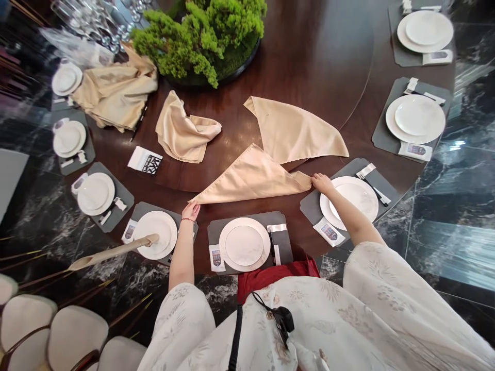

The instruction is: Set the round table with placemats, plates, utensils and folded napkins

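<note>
A champagne satin napkin (247, 178), folded into a long triangle, lies across the dark wood table (320, 67). My left hand (191, 210) is at its left tip, fingers on the cloth. My right hand (323, 183) holds its right corner, beside a white plate (348, 201). Behind it lies a second triangular napkin (290, 134), and its lower edge meets the held napkin. A crumpled napkin (185, 131) sits further left, and a loose heap of the same cloth (116, 93) lies beyond that.
Several place settings with white plates on grey mats (247, 242) ring the table edge. A moss and greenery centrepiece (197, 41) stands at the middle. A long pale tube (112, 252) crosses the left. Chairs (73, 335) stand at lower left, above a dark marble floor (448, 216).
</note>
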The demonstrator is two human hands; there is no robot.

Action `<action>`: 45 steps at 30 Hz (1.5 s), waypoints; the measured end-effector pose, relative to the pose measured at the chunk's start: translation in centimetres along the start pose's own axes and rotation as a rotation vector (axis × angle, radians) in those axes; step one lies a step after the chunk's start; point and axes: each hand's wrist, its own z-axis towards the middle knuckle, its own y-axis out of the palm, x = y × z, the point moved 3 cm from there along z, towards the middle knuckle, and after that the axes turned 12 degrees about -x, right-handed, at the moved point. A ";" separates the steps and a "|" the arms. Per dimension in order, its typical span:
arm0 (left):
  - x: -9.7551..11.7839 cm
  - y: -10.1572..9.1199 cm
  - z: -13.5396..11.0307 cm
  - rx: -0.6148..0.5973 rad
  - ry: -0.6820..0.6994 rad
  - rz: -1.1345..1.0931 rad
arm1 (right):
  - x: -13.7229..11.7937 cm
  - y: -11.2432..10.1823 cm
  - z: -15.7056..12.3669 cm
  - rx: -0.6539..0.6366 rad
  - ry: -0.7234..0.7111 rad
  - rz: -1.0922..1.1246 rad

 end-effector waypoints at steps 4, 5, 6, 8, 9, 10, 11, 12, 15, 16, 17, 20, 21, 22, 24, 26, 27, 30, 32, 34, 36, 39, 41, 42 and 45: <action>0.2 -0.4 -1.0 -0.036 -0.005 -0.003 | 0.3 -0.7 -1.6 -0.045 -0.111 0.067; 0.4 -0.6 -1.3 -0.039 -0.006 -0.004 | 0.6 -0.9 -2.5 -0.068 -0.153 0.100; 0.6 -0.8 -1.6 -0.041 -0.007 -0.005 | 0.8 -1.3 -3.6 -0.089 -0.199 0.140; 1.3 -1.0 -2.1 -0.041 -0.009 -0.014 | 0.8 -2.4 -6.2 -0.132 -0.301 0.256; 1.7 -1.0 -2.3 -0.044 -0.009 -0.019 | 0.5 -3.3 -7.5 -0.149 -0.343 0.337; 2.2 -0.8 -2.4 -0.058 0.001 -0.016 | -0.2 -4.3 -8.5 -0.158 -0.375 0.437; 2.8 -0.2 -2.5 -0.086 0.030 -0.004 | -1.1 -5.5 -9.3 -0.151 -0.402 0.560; 3.5 0.7 -2.5 -0.129 0.083 0.017 | -2.3 -6.8 -9.6 -0.127 -0.416 0.697; 5.6 6.1 -2.1 -0.314 0.383 0.118 | -7.1 -10.5 -7.3 0.024 -0.386 1.133; 5.9 8.6 -1.7 -0.355 0.478 0.163 | -9.0 -11.4 -5.5 0.064 -0.362 1.274; 6.1 11.4 -1.3 -0.394 0.543 0.227 | -10.8 -12.1 -3.3 0.084 -0.332 1.381; 4.8 20.6 0.4 -0.469 0.615 0.424 | -15.8 -13.0 4.1 0.096 -0.158 1.546; 4.0 23.4 1.0 -0.479 0.611 0.490 | -17.1 -13.1 6.5 0.113 -0.088 1.557; 3.1 26.1 1.5 -0.489 0.622 0.575 | -18.2 -13.2 8.6 0.136 -0.034 1.547; 1.1 30.2 2.3 -0.505 0.648 0.765 | -19.8 -13.3 11.9 0.177 0.017 1.463; -0.8 32.6 3.1 -0.520 0.624 0.897 | -20.6 -13.1 13.9 0.177 -0.004 1.332; -1.6 33.1 3.4 -0.536 0.617 0.947 | -20.7 -12.8 14.5 0.165 -0.032 1.270; -3.2 33.0 4.1 -0.596 0.660 1.045 | -20.4 -11.5 15.3 0.164 -0.136 1.155; -3.5 32.4 4.3 -0.632 0.734 1.056 | -20.0 -10.7 15.4 0.212 -0.163 1.120; -3.6 32.1 4.3 -0.648 0.797 1.023 | -19.7 -10.2 15.7 0.269 -0.173 1.084; -3.5 32.4 4.4 -0.643 0.824 0.990 | -19.7 -10.1 16.2 0.311 -0.194 1.046; -3.3 33.4 4.7 -0.627 0.810 0.964 | -19.7 -10.7 17.4 0.357 -0.170 1.020; -3.0 34.0 5.0 -0.616 0.793 0.947 | -19.5 -11.4 18.2 0.361 -0.110 1.024; -2.8 34.1 5.1 -0.607 0.788 0.934 | -19.5 -11.8 18.6 0.347 -0.082 1.020; -2.4 33.7 5.4 -0.560 0.764 0.891 | -19.9 -12.9 19.4 0.272 -0.035 0.935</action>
